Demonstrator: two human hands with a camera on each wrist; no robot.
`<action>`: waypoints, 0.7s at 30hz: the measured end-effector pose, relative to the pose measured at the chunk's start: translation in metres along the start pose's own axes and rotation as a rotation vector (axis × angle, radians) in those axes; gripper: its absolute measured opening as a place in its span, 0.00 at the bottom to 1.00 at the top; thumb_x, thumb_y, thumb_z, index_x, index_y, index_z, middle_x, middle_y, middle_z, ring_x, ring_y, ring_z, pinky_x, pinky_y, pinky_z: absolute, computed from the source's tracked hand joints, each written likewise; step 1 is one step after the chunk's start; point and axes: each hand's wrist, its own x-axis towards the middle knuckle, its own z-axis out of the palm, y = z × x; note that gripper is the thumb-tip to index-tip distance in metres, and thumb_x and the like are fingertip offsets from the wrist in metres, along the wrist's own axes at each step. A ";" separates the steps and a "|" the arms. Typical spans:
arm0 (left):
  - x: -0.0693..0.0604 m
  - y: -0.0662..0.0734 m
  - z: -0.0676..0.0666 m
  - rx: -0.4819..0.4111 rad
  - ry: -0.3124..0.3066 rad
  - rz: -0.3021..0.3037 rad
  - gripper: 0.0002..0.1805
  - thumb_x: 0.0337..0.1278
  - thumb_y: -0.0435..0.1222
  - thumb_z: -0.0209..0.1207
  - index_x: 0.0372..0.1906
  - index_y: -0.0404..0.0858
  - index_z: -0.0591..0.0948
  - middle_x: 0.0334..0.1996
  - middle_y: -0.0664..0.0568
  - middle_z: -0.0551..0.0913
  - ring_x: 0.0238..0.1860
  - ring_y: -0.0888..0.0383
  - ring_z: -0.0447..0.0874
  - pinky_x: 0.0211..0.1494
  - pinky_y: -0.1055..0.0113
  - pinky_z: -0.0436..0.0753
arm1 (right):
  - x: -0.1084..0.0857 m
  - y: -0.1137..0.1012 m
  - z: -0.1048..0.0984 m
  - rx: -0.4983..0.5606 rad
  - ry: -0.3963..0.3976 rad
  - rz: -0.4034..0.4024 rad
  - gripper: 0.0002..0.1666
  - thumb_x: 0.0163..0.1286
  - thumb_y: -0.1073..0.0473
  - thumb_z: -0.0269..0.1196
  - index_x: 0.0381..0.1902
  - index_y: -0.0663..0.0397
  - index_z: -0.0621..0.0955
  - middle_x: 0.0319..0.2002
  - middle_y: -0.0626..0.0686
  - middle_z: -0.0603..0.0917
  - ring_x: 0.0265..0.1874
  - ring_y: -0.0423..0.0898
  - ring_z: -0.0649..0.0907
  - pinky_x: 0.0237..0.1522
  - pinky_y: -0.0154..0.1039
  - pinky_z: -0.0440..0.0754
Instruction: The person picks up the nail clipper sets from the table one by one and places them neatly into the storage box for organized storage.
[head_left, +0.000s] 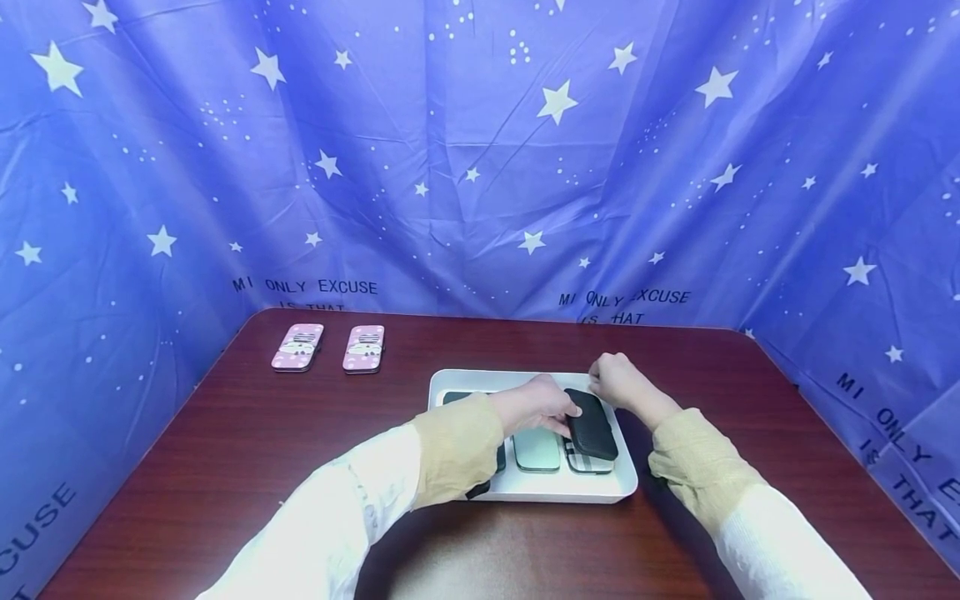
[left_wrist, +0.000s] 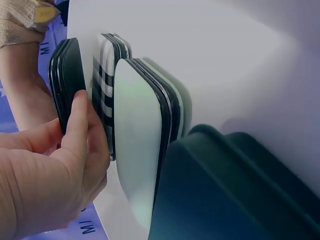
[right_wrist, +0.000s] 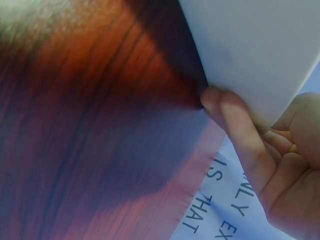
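A white tray [head_left: 555, 493] stands on the table with several flat rounded cases in it. My left hand [head_left: 534, 403] pinches a black case [head_left: 592, 427] between thumb and fingers, tilted over a black-and-white plaid case [head_left: 588, 463]. Beside that lies a pale green case [head_left: 537, 450]. In the left wrist view a dark teal case [left_wrist: 225, 195] is nearest the camera; my left forearm partly hides it in the head view. At the tray's far right corner, my right hand [head_left: 624, 385] grips the wall, with fingertips under the bottom edge in the right wrist view.
Two pink patterned tins, a left one [head_left: 297, 347] and a right one [head_left: 363, 349], lie at the back left of the brown wooden table [head_left: 247, 467]. A blue star-printed curtain [head_left: 480, 225] surrounds the table's back and sides.
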 end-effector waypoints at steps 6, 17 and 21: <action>0.004 -0.003 0.000 -0.003 0.001 -0.001 0.12 0.61 0.20 0.58 0.48 0.19 0.74 0.44 0.27 0.83 0.51 0.39 0.84 0.49 0.58 0.87 | -0.001 -0.002 -0.001 0.006 -0.003 0.002 0.27 0.53 0.72 0.60 0.08 0.45 0.61 0.10 0.38 0.55 0.13 0.37 0.60 0.18 0.30 0.58; -0.006 0.000 0.003 0.076 0.023 0.025 0.15 0.58 0.20 0.59 0.49 0.21 0.72 0.40 0.28 0.84 0.46 0.40 0.87 0.44 0.59 0.88 | -0.001 -0.004 -0.003 0.007 -0.003 0.007 0.26 0.53 0.73 0.59 0.08 0.45 0.61 0.10 0.38 0.57 0.13 0.38 0.61 0.18 0.30 0.59; -0.009 0.001 0.004 0.137 0.045 0.032 0.14 0.58 0.22 0.61 0.48 0.24 0.72 0.35 0.31 0.85 0.43 0.41 0.88 0.40 0.62 0.88 | -0.001 -0.005 -0.004 0.004 -0.010 0.014 0.26 0.54 0.72 0.60 0.08 0.46 0.61 0.09 0.38 0.58 0.13 0.38 0.62 0.17 0.30 0.60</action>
